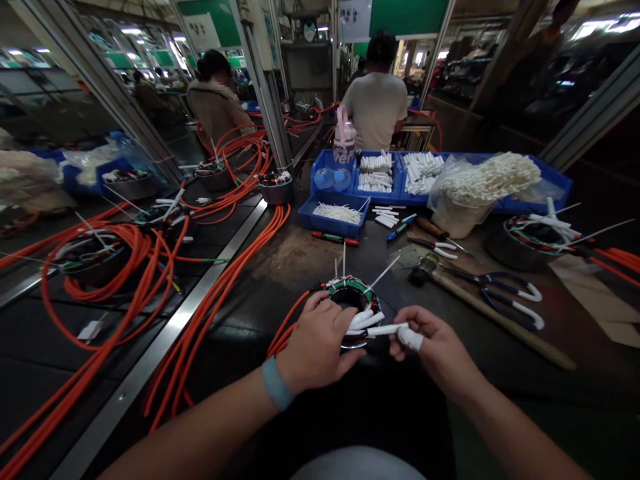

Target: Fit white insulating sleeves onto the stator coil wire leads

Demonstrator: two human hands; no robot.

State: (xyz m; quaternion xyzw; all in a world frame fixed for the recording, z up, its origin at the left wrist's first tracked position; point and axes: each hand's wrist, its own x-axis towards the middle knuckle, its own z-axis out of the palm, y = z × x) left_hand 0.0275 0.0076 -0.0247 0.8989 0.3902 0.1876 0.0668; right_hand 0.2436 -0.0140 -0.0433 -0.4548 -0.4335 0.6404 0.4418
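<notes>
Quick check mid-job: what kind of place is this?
Probably a factory line for winding motors: left hand holds a wound stator with orange leads, right hand pinches a white sleeve, blue bins hold more sleeves, and other people work at benches beyond.

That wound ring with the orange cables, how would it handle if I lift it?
Probably heavy for its size: the ring looks like metal packed with windings. The orange cables trailing off it would likely drag and flop. Lying flat, it seems unlikely to roll.
</notes>
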